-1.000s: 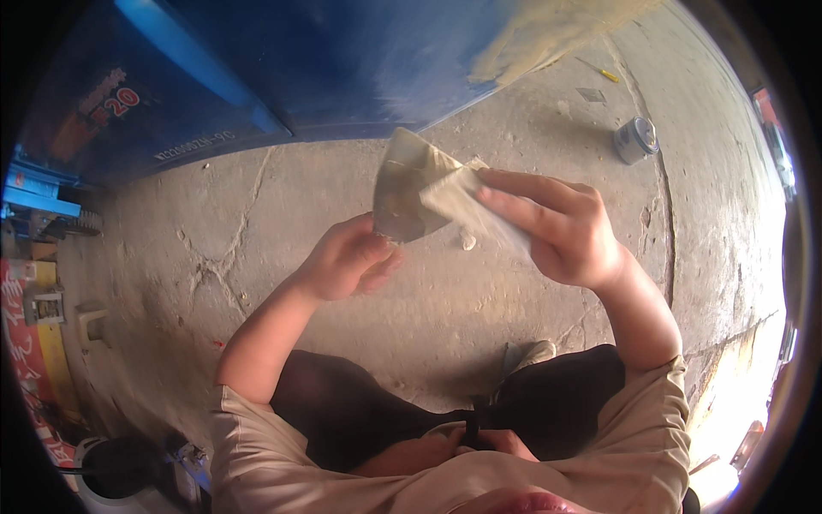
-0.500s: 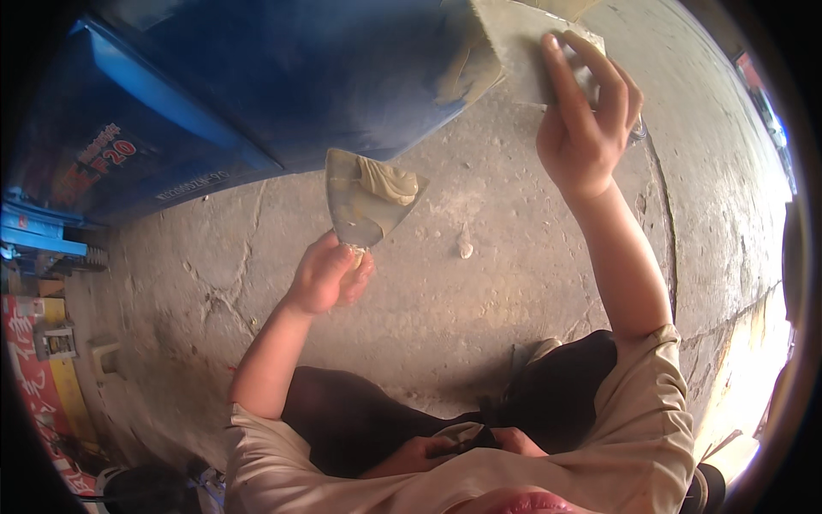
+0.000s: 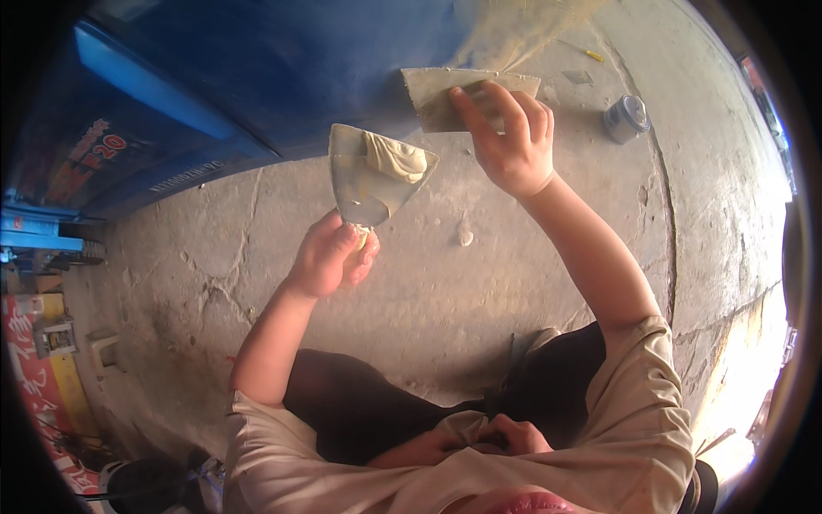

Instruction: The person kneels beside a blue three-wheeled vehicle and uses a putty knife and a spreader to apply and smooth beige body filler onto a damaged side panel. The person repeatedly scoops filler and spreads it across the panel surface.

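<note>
My left hand (image 3: 330, 257) is closed round the handle of a putty knife (image 3: 351, 180). The broad blade points away from me and carries a thick lump of beige putty (image 3: 396, 158). Farther off and to the right, my right hand (image 3: 514, 141) grips a flat rectangular spreader (image 3: 437, 98), fingers spread across its face. This spreader overlaps the lower edge of a blue vehicle panel (image 3: 342, 68); whether it touches the panel I cannot tell. Smeared beige filler (image 3: 522, 34) covers the panel's right part.
A small can (image 3: 628, 118) stands on the cracked concrete floor (image 3: 411, 300) beyond my right hand, with a thin yellow object (image 3: 593, 56) farther away. Low in the view, other hand-like shapes (image 3: 514, 435) show by my lap. A red and yellow sign (image 3: 38, 360) is far left.
My right hand has drawn the spreader left and nearer, bringing the can into view. My left hand has shifted slightly away from me with the loaded putty knife.
</note>
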Demonstrator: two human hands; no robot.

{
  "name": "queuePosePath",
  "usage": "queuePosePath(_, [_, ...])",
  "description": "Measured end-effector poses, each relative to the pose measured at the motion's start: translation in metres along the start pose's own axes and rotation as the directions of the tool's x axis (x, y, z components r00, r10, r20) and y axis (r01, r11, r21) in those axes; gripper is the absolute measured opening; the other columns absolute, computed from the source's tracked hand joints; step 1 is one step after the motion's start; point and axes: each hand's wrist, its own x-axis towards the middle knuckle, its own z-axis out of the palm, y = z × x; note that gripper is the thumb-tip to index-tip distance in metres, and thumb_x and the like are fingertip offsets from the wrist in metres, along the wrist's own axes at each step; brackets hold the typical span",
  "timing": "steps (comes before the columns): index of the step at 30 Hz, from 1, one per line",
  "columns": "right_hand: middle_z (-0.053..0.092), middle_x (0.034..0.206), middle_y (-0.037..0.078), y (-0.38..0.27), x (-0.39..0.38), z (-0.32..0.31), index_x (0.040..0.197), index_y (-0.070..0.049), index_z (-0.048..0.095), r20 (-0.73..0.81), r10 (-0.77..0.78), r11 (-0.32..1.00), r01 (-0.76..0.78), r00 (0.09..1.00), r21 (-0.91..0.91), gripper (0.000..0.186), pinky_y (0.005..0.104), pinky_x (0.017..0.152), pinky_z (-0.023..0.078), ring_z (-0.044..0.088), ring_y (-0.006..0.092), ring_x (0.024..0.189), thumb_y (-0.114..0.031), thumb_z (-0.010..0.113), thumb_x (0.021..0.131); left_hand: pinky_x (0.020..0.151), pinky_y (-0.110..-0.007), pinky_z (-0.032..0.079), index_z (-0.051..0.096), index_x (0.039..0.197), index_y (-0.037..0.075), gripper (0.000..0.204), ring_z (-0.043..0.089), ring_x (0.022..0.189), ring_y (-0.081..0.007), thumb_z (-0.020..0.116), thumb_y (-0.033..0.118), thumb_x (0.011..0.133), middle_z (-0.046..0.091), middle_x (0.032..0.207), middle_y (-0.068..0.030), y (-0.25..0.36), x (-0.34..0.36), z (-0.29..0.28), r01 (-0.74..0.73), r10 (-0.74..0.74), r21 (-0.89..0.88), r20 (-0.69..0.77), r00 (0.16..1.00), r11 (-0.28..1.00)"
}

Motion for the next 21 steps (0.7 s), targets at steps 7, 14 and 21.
queuePosePath(7, [0.054, 0.119, 0.004, -0.013, -0.019, 0.001, 0.126, -0.018, 0.064, 0.118, -0.051, 0.983, 0.03, 0.992, 0.179, 0.055, 0.0323, 0.076, 0.048, 0.054, 0.0199, 0.095, -0.012, 0.059, 0.072, 0.045, -0.025, 0.04, 0.045, 0.113, 0.005, 0.035, 0.045, 0.051, -0.0117, 0.048, 0.038, 0.101, 0.051, 0.076, -0.01, -0.004, 0.003, 0.0, -0.009, 0.009, 0.042, 0.002, 1.0, 0.999])
queuePosePath(14, [0.065, 0.097, 0.009, -0.021, -0.011, -0.055, 0.117, -0.004, 0.063, 0.537, 0.379, 0.338, -0.653, 0.754, 0.678, 0.034, 0.0287, 0.071, 0.05, 0.062, 0.0194, 0.079, 0.007, 0.061, 0.085, 0.044, -0.025, 0.039, 0.046, 0.118, 0.005, 0.039, 0.047, 0.052, -0.0121, 0.051, 0.039, 0.099, 0.054, 0.076, -0.0108, -0.002, 0.0, -0.003, 0.022, -0.023, 0.009, 0.044, 0.999, 1.0])
queuePosePath(21, [0.063, 0.078, 0.013, -0.019, 0.036, -0.088, 0.094, 0.001, 0.063, 0.532, 0.08, 0.249, -0.534, 0.843, 0.808, 0.011, 0.0324, 0.057, 0.048, 0.062, 0.0264, 0.063, 0.005, 0.064, 0.084, 0.043, -0.024, 0.037, 0.05, 0.11, 0.005, 0.038, 0.046, 0.051, -0.0113, 0.053, 0.04, 0.098, 0.053, 0.075, -0.009, -0.003, -0.001, -0.005, 0.042, -0.042, 0.007, 0.07, 0.997, 0.999])
